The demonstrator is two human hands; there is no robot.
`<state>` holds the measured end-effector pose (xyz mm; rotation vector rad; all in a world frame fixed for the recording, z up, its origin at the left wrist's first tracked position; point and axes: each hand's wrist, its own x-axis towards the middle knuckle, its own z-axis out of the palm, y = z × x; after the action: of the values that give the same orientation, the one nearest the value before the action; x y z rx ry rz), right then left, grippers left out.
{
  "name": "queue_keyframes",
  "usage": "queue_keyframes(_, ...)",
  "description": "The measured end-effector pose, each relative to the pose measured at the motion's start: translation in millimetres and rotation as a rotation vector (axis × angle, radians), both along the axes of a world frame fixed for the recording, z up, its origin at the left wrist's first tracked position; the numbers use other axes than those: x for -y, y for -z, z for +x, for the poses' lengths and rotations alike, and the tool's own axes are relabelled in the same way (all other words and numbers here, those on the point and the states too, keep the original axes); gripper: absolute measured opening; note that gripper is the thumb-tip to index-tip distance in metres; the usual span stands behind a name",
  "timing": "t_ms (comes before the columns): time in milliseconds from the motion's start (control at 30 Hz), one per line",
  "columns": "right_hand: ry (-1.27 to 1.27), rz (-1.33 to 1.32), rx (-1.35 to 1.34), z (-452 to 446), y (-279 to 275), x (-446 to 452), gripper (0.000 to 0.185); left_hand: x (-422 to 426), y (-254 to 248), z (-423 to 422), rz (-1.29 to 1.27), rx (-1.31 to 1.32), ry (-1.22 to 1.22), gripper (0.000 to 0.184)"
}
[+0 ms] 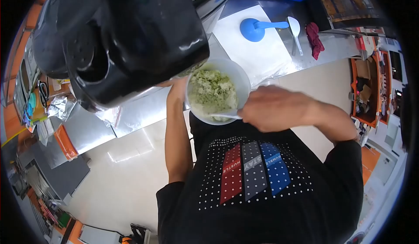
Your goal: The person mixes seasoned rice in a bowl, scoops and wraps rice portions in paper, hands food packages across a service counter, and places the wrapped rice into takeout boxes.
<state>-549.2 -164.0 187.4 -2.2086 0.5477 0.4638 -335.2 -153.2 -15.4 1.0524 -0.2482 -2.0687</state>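
A white bowl (245,85) holds a crumbly pale-green mixture (212,89) and is at the front of my body, over the counter's near edge. My right hand (270,109) is closed around the handle of a white spatula (228,114), whose far end is down in the mixture by the bowl's near wall. Slight motion blur softens that hand. On the bowl's left side is my left hand (178,85); its fingers are hidden behind the bowl and a large black machine (139,39), so its grip does not show.
The black machine overhangs the upper left. A blue ladle-like tool (253,29) lies on a white board (235,21); beside it are a white spoon (295,30) and a dark red cloth (314,39). Scissors (43,91), crumpled foil (62,106) and an orange packet (66,141) are at left.
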Motion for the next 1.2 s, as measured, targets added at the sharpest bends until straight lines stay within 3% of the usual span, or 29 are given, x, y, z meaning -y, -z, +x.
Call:
queue_keyframes(67, 0.022, 0.005, -0.052, 19, 27, -13, 0.013, -3, 0, -2, -0.022, 0.02, 0.039, 0.022)
queue_keyframes(167, 0.078, -0.085, -0.036, 19, 62, -24, 0.018, 2, -5, -9, -0.322, 0.231, 0.002, 0.03)
queue_keyframes(367, 0.266, -0.363, -0.091, 8, 49, -5, 0.041, -4, 27, 8, -0.389, 0.526, -0.056, 0.035)
queue_keyframes(500, 0.267, -0.498, -0.128, 10, 65, -15, 0.032, -6, 38, 9, -0.379, 0.442, 0.042, 0.039)
queue_keyframes(600, 0.064, -0.298, 0.043, 11, 75, -16, 0.016, -1, 24, 2, -0.347, 0.297, 0.045, 0.038)
queue_keyframes(733, -0.07, -0.139, -0.011, -13, 12, 17, 0.009, -1, -2, -3, -0.326, 0.134, 0.044, 0.029)
queue_keyframes(800, -0.09, -0.228, -0.208, -13, -14, 22, 0.012, 1, -7, -5, -0.267, 0.081, 0.036, 0.029)
queue_keyframes(967, -0.183, -0.333, -0.038, -4, 63, -6, 0.012, 11, -19, -11, -0.368, 0.175, 0.126, 0.03)
queue_keyframes(1133, 0.19, -0.609, 0.004, -8, 60, -7, 0.043, 22, -9, -7, -0.398, 0.2, 0.185, 0.022)
queue_keyframes(1200, 0.195, -0.587, -0.005, -7, 51, -8, 0.043, 19, -13, -7, -0.351, 0.232, 0.192, 0.022)
